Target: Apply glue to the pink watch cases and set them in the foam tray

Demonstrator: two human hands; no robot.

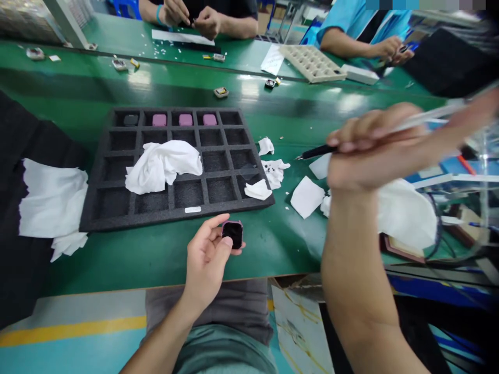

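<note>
My left hand [208, 259] is closed around a small watch case [233, 234] with a purple rim and dark glossy face, its thumb on the lower left edge. It is just in front of the black foam tray [177, 206]. My right hand [374, 145], blurred, is raised over the right side of the bench. It grips a pen-shaped tool [315, 151] with a black front, a thin pointed tip toward the left, and a pale rear part. In the tray's back row sit purple watch cases [185, 120] and one dark piece [131, 120]. A crumpled white cloth [166, 165] covers several compartments.
White wipes [307, 197] lie right of the tray, and another cloth [52, 200] hangs at left. Small watch parts [221, 92] are scattered on the green bench [156, 265]. Two people work opposite, near a beige tray [312, 63]. Cables and clutter fill the right side.
</note>
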